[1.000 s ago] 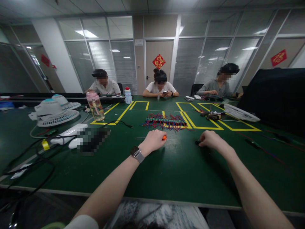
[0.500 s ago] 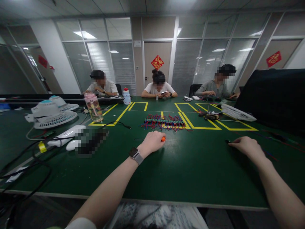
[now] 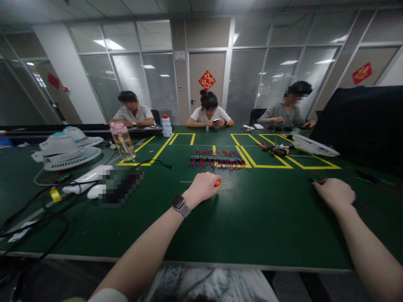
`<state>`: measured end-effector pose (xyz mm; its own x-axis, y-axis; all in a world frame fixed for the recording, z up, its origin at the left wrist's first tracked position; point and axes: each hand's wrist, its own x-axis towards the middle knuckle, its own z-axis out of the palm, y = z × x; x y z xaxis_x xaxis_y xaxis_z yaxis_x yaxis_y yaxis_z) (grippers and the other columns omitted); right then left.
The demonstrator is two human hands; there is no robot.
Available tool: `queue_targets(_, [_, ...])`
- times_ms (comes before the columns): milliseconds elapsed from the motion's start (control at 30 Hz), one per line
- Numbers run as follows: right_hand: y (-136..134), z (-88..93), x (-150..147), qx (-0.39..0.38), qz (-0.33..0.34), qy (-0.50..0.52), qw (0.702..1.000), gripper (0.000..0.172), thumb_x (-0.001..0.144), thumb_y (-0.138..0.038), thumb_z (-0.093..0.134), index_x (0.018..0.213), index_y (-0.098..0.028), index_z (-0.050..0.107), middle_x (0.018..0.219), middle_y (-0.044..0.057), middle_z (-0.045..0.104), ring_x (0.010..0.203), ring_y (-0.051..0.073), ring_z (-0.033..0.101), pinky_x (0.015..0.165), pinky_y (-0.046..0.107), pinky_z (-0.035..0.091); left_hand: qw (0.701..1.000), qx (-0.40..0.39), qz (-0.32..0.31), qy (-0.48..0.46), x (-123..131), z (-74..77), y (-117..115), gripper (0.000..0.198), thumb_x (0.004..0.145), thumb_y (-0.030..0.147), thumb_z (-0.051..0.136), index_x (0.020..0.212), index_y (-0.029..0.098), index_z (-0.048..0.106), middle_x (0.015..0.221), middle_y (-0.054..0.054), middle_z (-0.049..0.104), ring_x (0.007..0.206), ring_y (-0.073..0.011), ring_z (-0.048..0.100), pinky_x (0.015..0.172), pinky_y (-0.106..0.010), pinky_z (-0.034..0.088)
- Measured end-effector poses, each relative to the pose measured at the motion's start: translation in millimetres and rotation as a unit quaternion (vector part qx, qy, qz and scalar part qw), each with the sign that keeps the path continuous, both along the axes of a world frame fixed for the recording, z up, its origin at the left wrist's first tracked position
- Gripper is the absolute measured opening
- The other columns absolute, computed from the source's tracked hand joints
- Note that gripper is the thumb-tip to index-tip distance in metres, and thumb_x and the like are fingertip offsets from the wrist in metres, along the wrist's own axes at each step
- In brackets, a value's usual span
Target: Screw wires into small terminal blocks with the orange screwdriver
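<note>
My left hand is closed around a screwdriver that lies sideways over the table. Its thin metal shaft pokes out on the left, and the orange end of the screwdriver shows on the right. At the right side of the table, my right hand pinches a small dark piece between thumb and fingers; its kind is too small to make out. Just beyond my left hand lies a row of small green circuit boards with red and blue wires.
Fans, a pink-lided bottle, a power strip and cables crowd the left. Pliers-like tools, a white keyboard and a black monitor stand at the right. Several people sit across the table.
My right hand has shifted a little to the right with the small dark piece. My left hand stays almost in place with the screwdriver.
</note>
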<state>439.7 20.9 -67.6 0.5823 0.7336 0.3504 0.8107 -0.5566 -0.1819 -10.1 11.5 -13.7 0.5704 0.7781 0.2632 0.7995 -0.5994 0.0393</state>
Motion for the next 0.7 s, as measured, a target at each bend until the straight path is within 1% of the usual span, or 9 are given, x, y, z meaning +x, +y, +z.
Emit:
queue_targets(33, [0,-0.7,0,-0.018,-0.024,0.017,0.999,0.044,0.082,-0.040,0.048,0.094,-0.004,0.071,0.088,0.031,0.061,0.084,0.043,0.060,0.054,0.042,0.041,1.000,0.001,-0.001,0.000,0,0.0,0,0.018,0.085,0.025,0.048,0.090,0.022,0.065,0.088,-0.005,0.070,0.082,-0.0208,0.066,0.070,-0.028,0.047])
queue_targets(100, [-1,-0.5,-3,-0.024,-0.035,0.016,0.999,0.048,0.083,-0.040,0.044,0.098,-0.004,0.070,0.098,0.033,0.059,0.092,0.043,0.058,0.061,0.044,0.041,1.000,0.002,-0.002,0.000,0,0.3,-1,0.017,0.085,0.024,0.048,0.090,0.022,0.065,0.088,-0.005,0.070,0.082,-0.0208,0.066,0.070,-0.028,0.047])
queue_targets(167, [-1,-0.3,-5,-0.016,-0.038,-0.002,0.999,0.050,0.084,-0.041,0.041,0.100,-0.003,0.070,0.103,0.033,0.057,0.096,0.043,0.056,0.065,0.045,0.040,1.000,0.003,-0.002,0.000,0,1.0,-2,0.017,0.085,0.024,0.048,0.090,0.022,0.065,0.088,-0.006,0.070,0.082,-0.0211,0.066,0.070,-0.028,0.047])
queue_targets(300, [4,-3.4,0,-0.005,-0.046,-0.029,0.999,0.047,0.084,-0.038,0.042,0.102,-0.004,0.069,0.100,0.033,0.059,0.096,0.043,0.055,0.067,0.047,0.038,1.000,0.000,-0.001,0.001,1,2.4,-4,0.018,0.085,0.025,0.048,0.089,0.022,0.065,0.088,-0.006,0.070,0.083,-0.0212,0.066,0.071,-0.028,0.048])
queue_targets(400, [10,-5.9,7,0.012,-0.054,-0.027,0.998,0.045,0.084,-0.038,0.044,0.106,-0.007,0.067,0.101,0.032,0.059,0.097,0.044,0.054,0.070,0.049,0.037,1.000,-0.003,-0.001,0.002,2,2.7,-4,0.017,0.085,0.025,0.048,0.089,0.022,0.065,0.088,-0.006,0.070,0.084,-0.0215,0.066,0.072,-0.028,0.048])
queue_targets(467, [12,-6.0,9,0.016,-0.063,-0.017,0.998,0.046,0.084,-0.038,0.043,0.110,-0.006,0.064,0.103,0.032,0.059,0.100,0.043,0.053,0.073,0.050,0.036,1.000,-0.004,-0.001,0.002,2,2.5,-4,0.018,0.085,0.026,0.048,0.089,0.022,0.065,0.088,-0.006,0.070,0.084,-0.0215,0.066,0.071,-0.029,0.048])
queue_targets(600, [11,-3.4,6,-0.007,-0.066,-0.001,0.998,0.049,0.085,-0.040,0.039,0.108,-0.005,0.064,0.108,0.032,0.056,0.106,0.044,0.050,0.078,0.050,0.033,1.000,-0.004,-0.003,0.006,2,2.9,-5,0.017,0.085,0.026,0.048,0.090,0.022,0.064,0.088,-0.006,0.070,0.084,-0.0216,0.066,0.072,-0.029,0.048])
queue_targets(700, [9,0.0,0,0.004,-0.078,-0.014,0.997,0.051,0.086,-0.044,0.039,0.107,-0.006,0.065,0.109,0.032,0.054,0.107,0.044,0.048,0.079,0.051,0.032,1.000,-0.005,0.000,0.009,2,4.5,-7,0.016,0.084,0.025,0.050,0.091,0.022,0.064,0.089,-0.006,0.070,0.086,-0.0219,0.066,0.073,-0.029,0.049])
